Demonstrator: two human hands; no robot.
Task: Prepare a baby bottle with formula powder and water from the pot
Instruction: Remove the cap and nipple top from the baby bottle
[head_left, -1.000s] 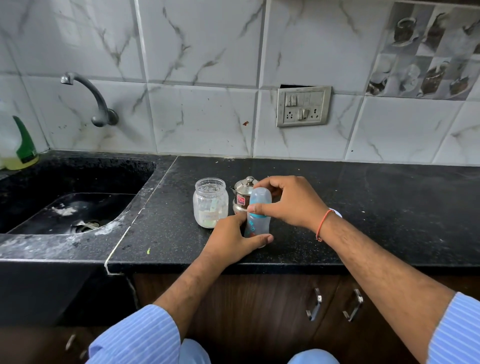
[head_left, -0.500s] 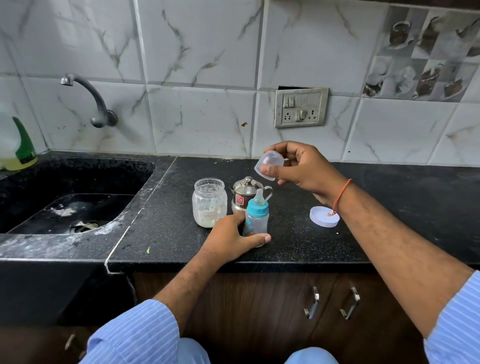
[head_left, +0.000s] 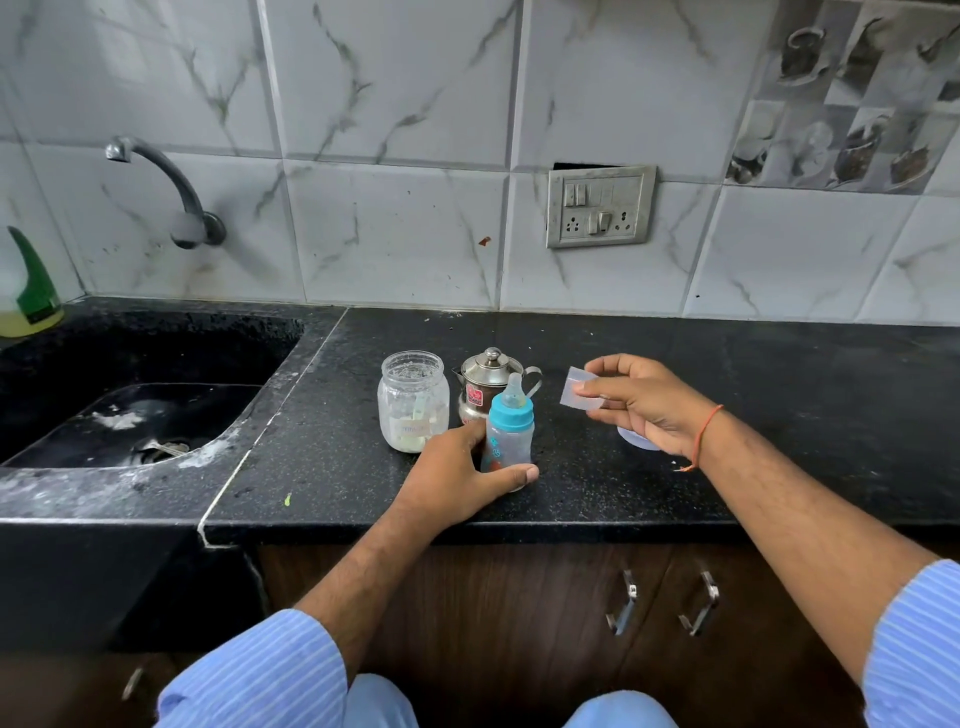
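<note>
Pulled the clear cap (head_left: 577, 392) off the baby bottle (head_left: 508, 434), baring the teat. Carried it rightward and lower in the right hand (head_left: 641, 402), now above the white lid (head_left: 635, 437).

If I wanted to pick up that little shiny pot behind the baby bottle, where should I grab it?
Probably by the handle, coming in from the right. The pot stands upright with its handle sticking out to the right, on the open side. The bottle and the left hand stand in front, and the jar is close on the left. The lid's knob may just lift off.
</note>
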